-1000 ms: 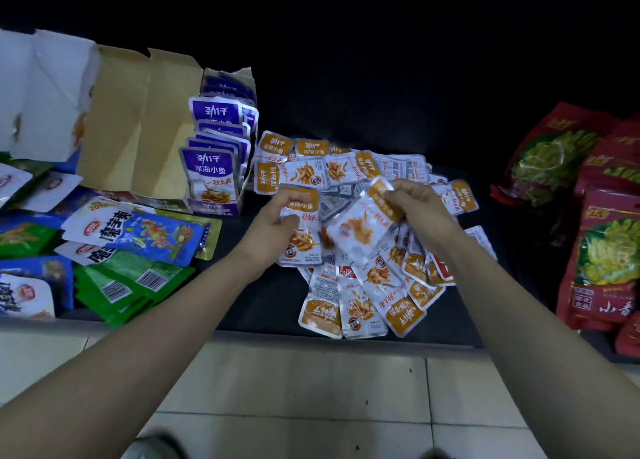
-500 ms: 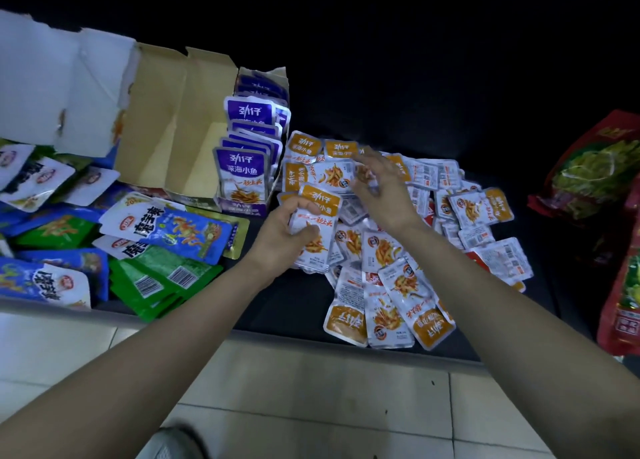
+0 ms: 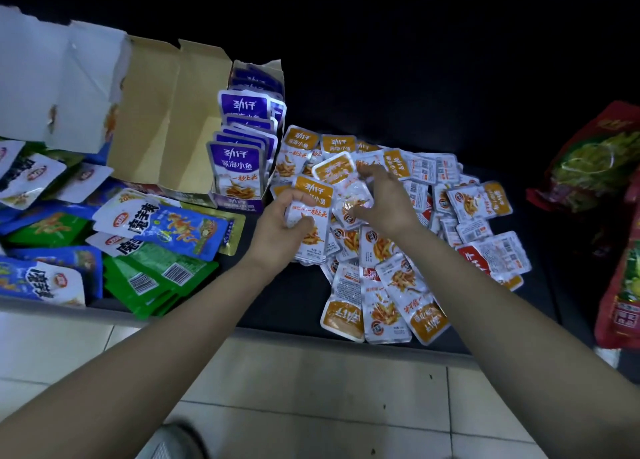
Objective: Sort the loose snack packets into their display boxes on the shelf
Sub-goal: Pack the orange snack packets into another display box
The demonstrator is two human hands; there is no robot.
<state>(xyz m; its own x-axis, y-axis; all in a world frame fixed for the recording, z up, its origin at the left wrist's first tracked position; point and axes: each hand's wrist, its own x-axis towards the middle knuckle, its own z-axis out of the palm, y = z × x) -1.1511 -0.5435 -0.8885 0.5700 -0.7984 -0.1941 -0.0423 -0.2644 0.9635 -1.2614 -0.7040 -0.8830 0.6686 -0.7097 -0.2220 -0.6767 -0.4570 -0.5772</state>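
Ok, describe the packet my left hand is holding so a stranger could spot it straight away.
Find the open cardboard box of purple packets on the dark shelf. Just right of its front corner, the left hand grips an orange-topped packet. Unlike the loose orange packets lying flat beside it, this one is held upright, orange band uppermost.

- The single view sits on the person's head and looks forward and steeply down along both forearms, which enter from the bottom corners.
- It is close in: the left hand (image 3: 284, 223) and right hand (image 3: 384, 199) meet mid-frame over the orange packets (image 3: 381, 285).
- The dark shelf (image 3: 287, 303) fills the middle band, with the tiled floor (image 3: 311, 389) along the bottom.
- The wide lens bends the edges: the display box (image 3: 166, 112) leans at left, the red bags (image 3: 595, 161) at right.
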